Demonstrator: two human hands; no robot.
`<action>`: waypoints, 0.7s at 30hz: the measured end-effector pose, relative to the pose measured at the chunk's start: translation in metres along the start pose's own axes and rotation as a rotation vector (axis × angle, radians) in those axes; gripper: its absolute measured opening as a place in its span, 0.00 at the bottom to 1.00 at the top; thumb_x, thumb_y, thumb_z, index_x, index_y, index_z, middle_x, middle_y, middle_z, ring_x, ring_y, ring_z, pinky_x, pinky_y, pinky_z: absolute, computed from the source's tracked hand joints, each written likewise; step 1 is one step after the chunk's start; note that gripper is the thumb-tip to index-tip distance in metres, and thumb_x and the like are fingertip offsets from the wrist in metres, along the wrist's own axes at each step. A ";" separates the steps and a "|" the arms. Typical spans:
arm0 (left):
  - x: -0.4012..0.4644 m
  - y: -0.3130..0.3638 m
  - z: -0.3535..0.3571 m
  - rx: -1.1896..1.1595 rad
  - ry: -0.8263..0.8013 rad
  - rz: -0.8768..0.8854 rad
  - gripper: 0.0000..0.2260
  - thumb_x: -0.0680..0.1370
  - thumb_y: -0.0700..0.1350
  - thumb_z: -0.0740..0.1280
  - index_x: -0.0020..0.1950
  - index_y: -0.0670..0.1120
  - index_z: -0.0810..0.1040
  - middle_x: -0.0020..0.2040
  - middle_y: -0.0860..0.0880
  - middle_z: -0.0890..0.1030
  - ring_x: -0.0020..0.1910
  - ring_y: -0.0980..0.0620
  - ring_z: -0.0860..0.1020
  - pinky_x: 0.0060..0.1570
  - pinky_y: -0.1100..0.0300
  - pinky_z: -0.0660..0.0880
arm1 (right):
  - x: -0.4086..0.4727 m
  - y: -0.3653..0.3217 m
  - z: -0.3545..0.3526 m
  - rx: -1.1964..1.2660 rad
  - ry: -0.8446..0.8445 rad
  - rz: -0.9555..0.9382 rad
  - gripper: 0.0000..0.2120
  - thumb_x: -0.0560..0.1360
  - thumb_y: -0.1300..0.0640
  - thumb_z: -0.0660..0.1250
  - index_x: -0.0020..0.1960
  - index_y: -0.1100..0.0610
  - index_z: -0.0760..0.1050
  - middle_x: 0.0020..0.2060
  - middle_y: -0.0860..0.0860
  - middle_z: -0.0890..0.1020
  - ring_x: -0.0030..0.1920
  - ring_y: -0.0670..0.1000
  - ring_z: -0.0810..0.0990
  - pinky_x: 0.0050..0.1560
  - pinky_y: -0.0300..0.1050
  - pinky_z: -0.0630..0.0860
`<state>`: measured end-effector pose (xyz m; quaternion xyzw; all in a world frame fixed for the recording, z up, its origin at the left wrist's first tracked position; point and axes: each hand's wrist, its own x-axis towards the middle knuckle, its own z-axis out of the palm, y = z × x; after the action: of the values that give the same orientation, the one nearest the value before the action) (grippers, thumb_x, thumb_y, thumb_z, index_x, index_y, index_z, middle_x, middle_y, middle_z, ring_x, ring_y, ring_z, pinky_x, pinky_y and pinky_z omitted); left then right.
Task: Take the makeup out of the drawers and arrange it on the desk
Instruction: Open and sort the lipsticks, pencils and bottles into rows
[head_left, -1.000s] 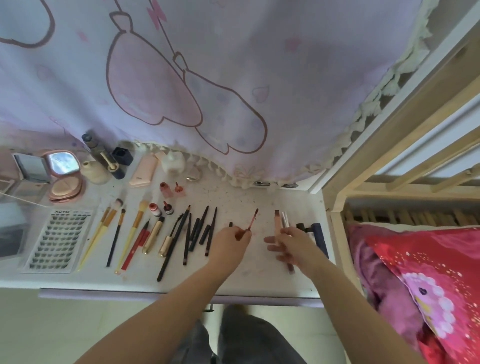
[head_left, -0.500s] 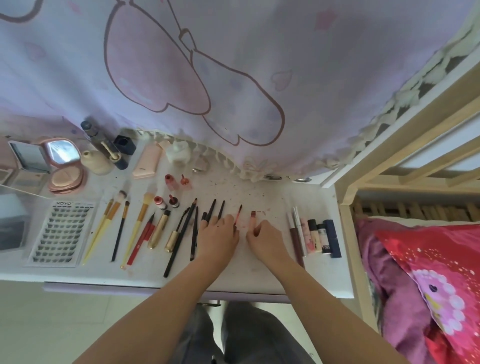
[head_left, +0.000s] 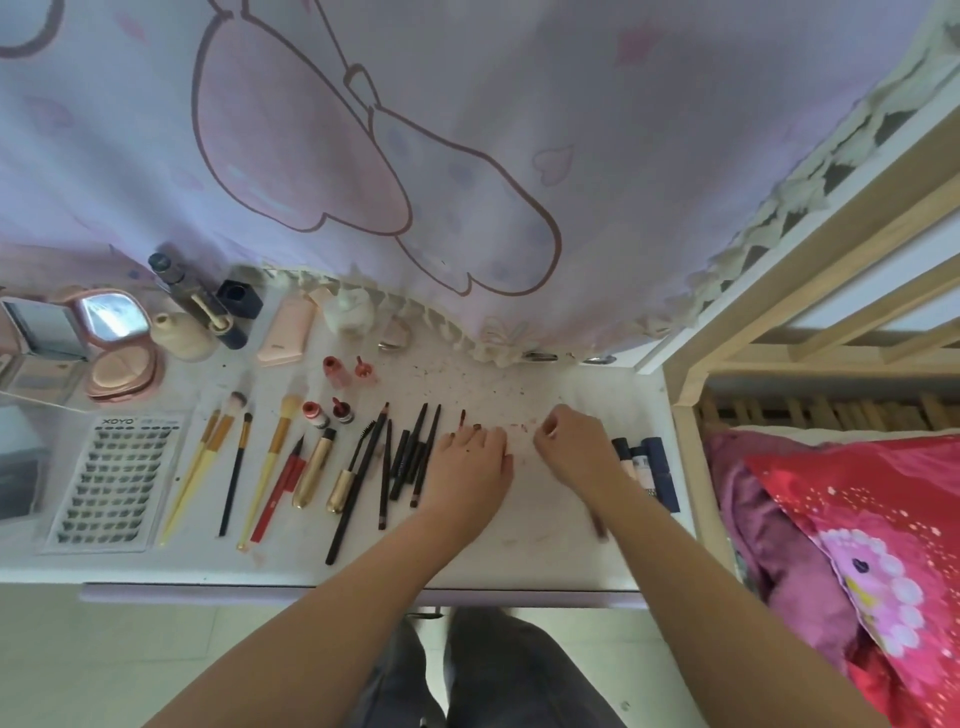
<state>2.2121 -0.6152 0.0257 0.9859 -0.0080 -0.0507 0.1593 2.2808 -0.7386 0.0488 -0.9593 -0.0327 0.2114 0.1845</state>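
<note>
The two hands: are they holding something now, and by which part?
The left hand lies flat on a thin red-tipped stick, pressing rather than gripping. The right hand is curled; any hold cannot be told.

1. Soft, even daylight; bright overall, no harsh glare.
2. Faint shadows under forearms on desk (head_left: 545, 519).
3. Small bright reflection in compact mirror (head_left: 111, 317).
4. Wide-angle bend at edges, esp. bed frame (head_left: 810, 291) at right.
5. Slight motion blur on right hand (head_left: 574, 447); pic generally soft.
</note>
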 end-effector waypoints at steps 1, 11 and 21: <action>0.004 0.012 0.001 -0.010 -0.038 0.031 0.10 0.80 0.48 0.57 0.54 0.43 0.74 0.48 0.46 0.80 0.51 0.44 0.76 0.52 0.52 0.67 | 0.005 0.010 -0.010 -0.044 0.012 0.002 0.11 0.79 0.56 0.58 0.54 0.61 0.74 0.49 0.57 0.81 0.50 0.57 0.78 0.44 0.43 0.69; 0.035 0.071 0.038 0.121 -0.269 -0.103 0.22 0.80 0.57 0.52 0.65 0.43 0.68 0.61 0.44 0.74 0.60 0.44 0.70 0.55 0.51 0.65 | 0.032 0.032 -0.017 -0.332 -0.055 -0.068 0.14 0.79 0.50 0.58 0.55 0.60 0.71 0.49 0.56 0.79 0.49 0.57 0.78 0.41 0.45 0.68; 0.027 0.055 0.026 -0.218 -0.185 -0.337 0.18 0.80 0.57 0.54 0.55 0.44 0.74 0.53 0.47 0.78 0.55 0.46 0.75 0.67 0.51 0.62 | 0.036 0.005 -0.022 0.052 -0.120 -0.084 0.14 0.78 0.55 0.59 0.37 0.61 0.68 0.31 0.55 0.74 0.33 0.53 0.72 0.37 0.45 0.69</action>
<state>2.2361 -0.6763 0.0155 0.9413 0.1480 -0.1676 0.2529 2.3225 -0.7457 0.0519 -0.9376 -0.0783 0.2612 0.2157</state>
